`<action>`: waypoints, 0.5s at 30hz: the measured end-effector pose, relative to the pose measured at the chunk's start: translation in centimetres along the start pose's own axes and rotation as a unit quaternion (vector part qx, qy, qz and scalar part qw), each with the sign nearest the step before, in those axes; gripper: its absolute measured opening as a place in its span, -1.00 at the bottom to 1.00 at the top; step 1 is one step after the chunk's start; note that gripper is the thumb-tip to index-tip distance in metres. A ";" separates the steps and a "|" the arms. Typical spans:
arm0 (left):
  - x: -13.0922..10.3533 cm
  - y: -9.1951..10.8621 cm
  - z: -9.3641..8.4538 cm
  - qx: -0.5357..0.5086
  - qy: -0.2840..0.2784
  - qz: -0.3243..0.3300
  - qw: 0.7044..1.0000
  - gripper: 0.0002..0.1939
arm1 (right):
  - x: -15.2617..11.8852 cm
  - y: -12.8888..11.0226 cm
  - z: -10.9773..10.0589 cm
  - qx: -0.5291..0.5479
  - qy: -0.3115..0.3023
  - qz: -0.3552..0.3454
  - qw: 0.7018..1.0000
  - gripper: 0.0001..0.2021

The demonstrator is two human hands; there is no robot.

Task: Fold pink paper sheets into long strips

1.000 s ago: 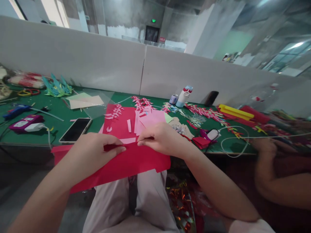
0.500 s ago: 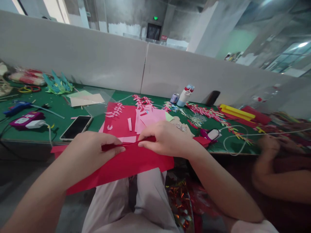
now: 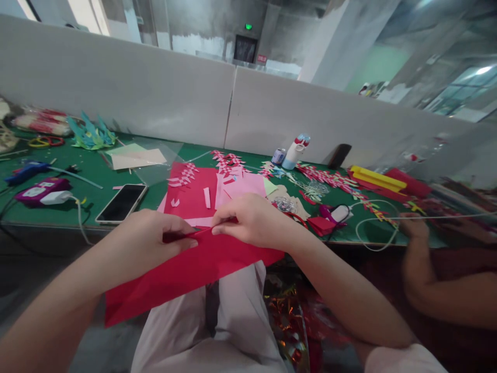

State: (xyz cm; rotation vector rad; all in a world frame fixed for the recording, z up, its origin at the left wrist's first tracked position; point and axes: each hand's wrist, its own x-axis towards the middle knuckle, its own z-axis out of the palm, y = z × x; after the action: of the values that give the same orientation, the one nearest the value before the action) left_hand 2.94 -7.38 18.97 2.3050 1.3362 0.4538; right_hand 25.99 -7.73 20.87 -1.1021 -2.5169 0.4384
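A large sheet of red paper [image 3: 194, 274] hangs over my lap at the table's front edge. My left hand [image 3: 159, 235] pinches its upper edge, thumb on the near side. Close beside it, my right hand [image 3: 248, 223] grips the same edge between thumb and fingers. The edge looks folded between the two hands. Just beyond them lies another red sheet [image 3: 190, 191] with a small rolled pink strip [image 3: 207, 198] on it. Pink paper sheets [image 3: 248, 185] are stacked to its right, partly behind my right hand.
A phone [image 3: 121, 203] lies left of the sheets, near a purple power socket [image 3: 42, 190]. Woven pink-and-red paper pieces [image 3: 330, 177], a white bottle [image 3: 294, 154] and a yellow tool [image 3: 378, 177] stand or lie to the right. A co-worker's arm [image 3: 423, 259] is at the far right.
My right hand has slid left along the edge, nearer my left hand. The sheet's lower left corner hangs lower. The co-worker's hand has shifted left.
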 end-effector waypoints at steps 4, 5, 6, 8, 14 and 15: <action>0.1 -0.3 -0.1 0.007 -0.072 0.020 0.997 -0.72 | -0.1 -0.1 0.1 0.016 -0.006 -0.005 1.000 -0.91; 0.1 -0.5 -0.2 0.013 -0.074 0.022 0.997 -0.73 | -0.1 0.0 0.1 0.017 -0.007 -0.005 1.000 -0.91; 0.0 -0.7 -0.4 0.017 -0.075 0.022 0.997 -0.73 | -0.2 0.1 0.0 0.016 -0.005 -0.006 1.000 -0.91; -0.3 -1.1 -1.0 0.010 -0.072 0.007 0.997 -0.70 | -0.4 0.4 -0.3 0.013 -0.001 -0.008 1.000 -0.92; -1.9 -2.1 -2.5 -0.203 -0.074 -0.128 0.968 -0.63 | -1.4 1.3 -1.0 0.015 0.015 -0.017 1.000 -0.90; -2.1 -2.2 -2.3 -0.231 -0.067 -0.141 0.960 -0.62 | -1.5 1.5 -0.9 0.013 0.016 -0.019 1.000 -0.90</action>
State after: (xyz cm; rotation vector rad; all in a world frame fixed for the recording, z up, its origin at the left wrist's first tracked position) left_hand -0.77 -7.74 19.68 1.7068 1.3023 0.4488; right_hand 28.27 -7.75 20.78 -1.0427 -2.4932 0.4390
